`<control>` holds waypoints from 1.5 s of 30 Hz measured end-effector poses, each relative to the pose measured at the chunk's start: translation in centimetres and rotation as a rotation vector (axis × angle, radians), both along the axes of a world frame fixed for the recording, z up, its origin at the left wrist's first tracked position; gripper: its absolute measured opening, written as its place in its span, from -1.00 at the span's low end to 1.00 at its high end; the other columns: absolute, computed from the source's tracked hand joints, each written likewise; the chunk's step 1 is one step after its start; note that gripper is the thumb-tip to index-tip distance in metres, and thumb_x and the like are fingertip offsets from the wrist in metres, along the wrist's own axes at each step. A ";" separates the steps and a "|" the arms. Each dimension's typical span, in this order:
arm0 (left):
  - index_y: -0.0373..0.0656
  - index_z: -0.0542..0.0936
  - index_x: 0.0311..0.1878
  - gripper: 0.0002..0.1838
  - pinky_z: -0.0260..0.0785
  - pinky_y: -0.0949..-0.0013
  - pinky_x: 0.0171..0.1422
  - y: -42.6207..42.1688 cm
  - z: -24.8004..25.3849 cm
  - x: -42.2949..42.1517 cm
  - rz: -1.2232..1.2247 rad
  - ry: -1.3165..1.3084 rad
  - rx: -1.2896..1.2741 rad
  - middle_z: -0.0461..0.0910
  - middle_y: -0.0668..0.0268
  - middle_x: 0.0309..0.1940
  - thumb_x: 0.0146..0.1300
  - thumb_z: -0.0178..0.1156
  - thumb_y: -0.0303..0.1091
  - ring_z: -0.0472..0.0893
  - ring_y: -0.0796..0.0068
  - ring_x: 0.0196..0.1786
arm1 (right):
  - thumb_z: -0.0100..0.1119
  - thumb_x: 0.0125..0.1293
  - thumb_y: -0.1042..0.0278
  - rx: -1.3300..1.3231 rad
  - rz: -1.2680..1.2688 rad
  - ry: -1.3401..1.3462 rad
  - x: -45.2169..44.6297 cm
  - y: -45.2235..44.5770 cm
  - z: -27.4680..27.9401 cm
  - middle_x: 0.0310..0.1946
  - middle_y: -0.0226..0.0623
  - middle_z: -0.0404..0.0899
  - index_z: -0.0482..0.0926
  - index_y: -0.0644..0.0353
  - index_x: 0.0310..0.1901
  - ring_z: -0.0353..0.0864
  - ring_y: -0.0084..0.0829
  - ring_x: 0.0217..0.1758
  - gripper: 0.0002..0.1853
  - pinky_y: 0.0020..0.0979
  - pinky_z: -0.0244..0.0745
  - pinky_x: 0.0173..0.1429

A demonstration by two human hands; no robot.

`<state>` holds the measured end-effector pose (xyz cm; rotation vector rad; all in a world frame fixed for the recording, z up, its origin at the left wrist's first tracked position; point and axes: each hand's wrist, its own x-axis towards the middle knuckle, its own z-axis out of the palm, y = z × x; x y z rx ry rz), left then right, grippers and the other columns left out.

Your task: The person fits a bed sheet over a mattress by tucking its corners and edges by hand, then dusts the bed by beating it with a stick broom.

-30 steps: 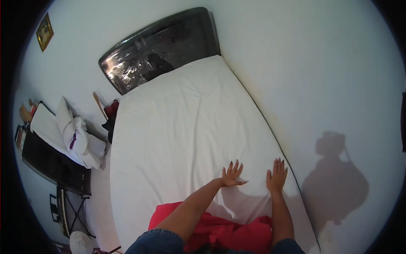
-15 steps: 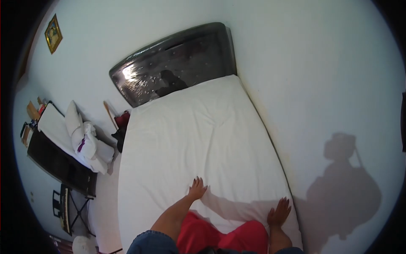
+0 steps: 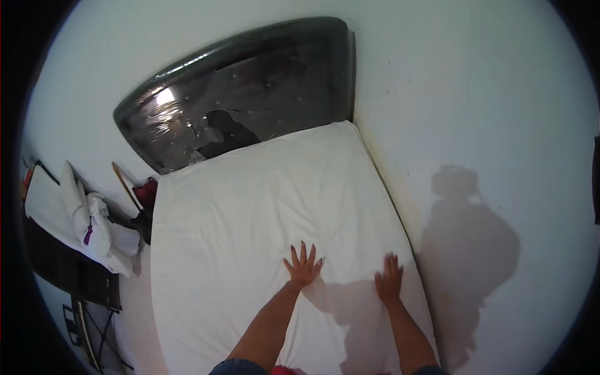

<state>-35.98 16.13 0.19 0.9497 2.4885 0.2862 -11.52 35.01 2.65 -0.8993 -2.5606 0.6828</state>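
Observation:
A white fitted-looking sheet (image 3: 231,250) covers the mattress, with soft creases running through its middle. My left hand (image 3: 304,270) lies flat on the sheet near the centre of the bed, its fingers spread wide. Closer to the wall side, my right hand (image 3: 390,281) rests on the sheet near the mattress's right edge, fingers stretched out and a little blurred. Neither hand holds anything. At the far end stands a dark padded headboard (image 3: 281,87) wrapped in shiny clear plastic, torn in one spot.
A white wall (image 3: 462,112) runs close along the bed's right side and carries my shadow. On the left are a white bundle of bedding (image 3: 100,219), a dark piece of furniture (image 3: 69,269), a keyboard stand (image 3: 103,337) and a dark red bag (image 3: 146,192).
Both hands have moved forward along the sheet toward the headboard, and my left fingers have spread wider. My view has moved closer to the headboard.

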 end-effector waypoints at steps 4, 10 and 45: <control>0.42 -0.13 0.54 -0.21 -0.53 -0.64 0.30 5.9 1.6 -8.4 0.114 0.104 -0.020 -0.49 0.34 0.57 0.31 -0.23 0.40 -0.50 -0.12 0.55 | 0.01 0.25 0.08 0.301 -0.271 -0.108 -7.4 2.4 -1.9 0.45 -0.04 0.12 0.20 0.31 0.38 -0.01 0.02 0.54 -0.28 0.21 -0.27 0.50; 0.30 0.02 0.53 -0.06 -0.59 -0.62 0.30 12.2 2.2 -17.4 0.133 0.316 0.097 -0.32 0.25 0.58 0.14 0.00 0.47 -0.39 -0.03 0.58 | -0.09 0.27 0.12 0.265 -0.258 -0.213 -7.5 2.9 -3.4 0.45 -0.03 0.13 0.20 0.29 0.39 -0.01 0.06 0.53 -0.31 0.25 -0.28 0.48; -0.02 0.15 0.49 -0.22 -0.57 -0.24 0.52 22.3 -2.0 -38.0 0.168 0.391 0.282 0.11 0.36 0.51 0.17 0.01 -0.07 0.09 0.37 0.54 | 0.04 0.22 0.63 0.172 -0.034 0.275 -47.5 33.1 1.7 0.04 0.12 0.50 0.51 0.38 0.01 0.46 0.10 0.11 -0.69 -0.11 0.38 0.24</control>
